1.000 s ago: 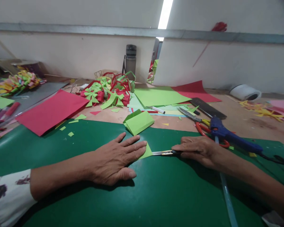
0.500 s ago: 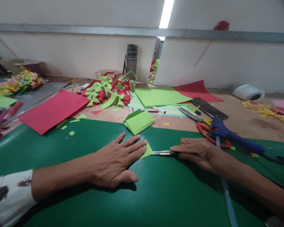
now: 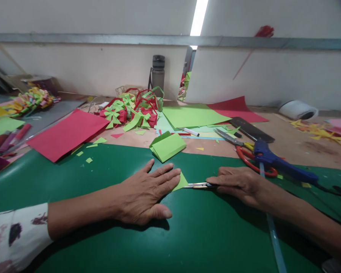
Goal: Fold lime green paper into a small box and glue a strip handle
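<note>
My left hand (image 3: pixel 147 193) lies flat, palm down and fingers spread, over a small piece of lime-green paper (image 3: pixel 182 182) on the green mat (image 3: pixel 210 235). Most of that piece is hidden under the fingers; a pointed corner sticks out to the right. In my right hand (image 3: pixel 238 185) is a slim utility knife (image 3: pixel 199 185), its blade pointing left and its tip at that corner. Whether the blade lies above or below the paper, I cannot tell. Just beyond my left fingertips sits a folded lime-green paper piece (image 3: pixel 168 146).
Right of my right hand lie orange-handled scissors (image 3: pixel 238 146), a blue glue gun (image 3: pixel 281 161) with a glue stick, and a phone (image 3: pixel 251 129). Behind are red-and-green paper baskets (image 3: pixel 136 110), green sheets (image 3: pixel 196 115) and a bottle (image 3: pixel 158 74). A red sheet (image 3: pixel 68 132) lies left.
My left hand and the small green paper have shifted slightly to the right. The knife in my right hand has moved a little the same way, its tip still at the paper's corner.
</note>
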`<state>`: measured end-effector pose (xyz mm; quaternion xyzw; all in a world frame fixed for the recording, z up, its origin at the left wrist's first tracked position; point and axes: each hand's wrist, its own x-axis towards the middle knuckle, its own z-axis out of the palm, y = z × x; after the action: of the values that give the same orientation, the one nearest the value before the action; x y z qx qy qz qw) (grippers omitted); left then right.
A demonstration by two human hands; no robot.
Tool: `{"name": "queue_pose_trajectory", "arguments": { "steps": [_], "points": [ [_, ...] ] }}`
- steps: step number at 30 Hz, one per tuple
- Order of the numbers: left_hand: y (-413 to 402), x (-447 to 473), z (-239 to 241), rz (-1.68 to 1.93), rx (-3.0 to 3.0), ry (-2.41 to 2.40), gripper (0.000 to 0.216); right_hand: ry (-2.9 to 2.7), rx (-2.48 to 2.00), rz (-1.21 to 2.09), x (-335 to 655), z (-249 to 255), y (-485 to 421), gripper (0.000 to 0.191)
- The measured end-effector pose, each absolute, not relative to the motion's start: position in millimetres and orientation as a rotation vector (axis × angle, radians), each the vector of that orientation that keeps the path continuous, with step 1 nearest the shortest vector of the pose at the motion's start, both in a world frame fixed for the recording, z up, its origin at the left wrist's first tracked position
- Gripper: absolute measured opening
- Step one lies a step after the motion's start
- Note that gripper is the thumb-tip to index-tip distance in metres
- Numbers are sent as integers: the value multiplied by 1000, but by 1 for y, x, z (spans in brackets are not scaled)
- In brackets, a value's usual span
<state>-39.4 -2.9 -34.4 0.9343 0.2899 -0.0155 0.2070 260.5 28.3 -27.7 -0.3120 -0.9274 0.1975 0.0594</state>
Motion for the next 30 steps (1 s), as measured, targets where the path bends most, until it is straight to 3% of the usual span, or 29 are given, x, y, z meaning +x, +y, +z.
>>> {"name": "queue_pose_trajectory", "arguments": {
  "steps": [30],
  "points": [
    [12,-9,-34,-19,2660,696,74,-2786,-967,559,270,-25,22,26]
  ]
}}
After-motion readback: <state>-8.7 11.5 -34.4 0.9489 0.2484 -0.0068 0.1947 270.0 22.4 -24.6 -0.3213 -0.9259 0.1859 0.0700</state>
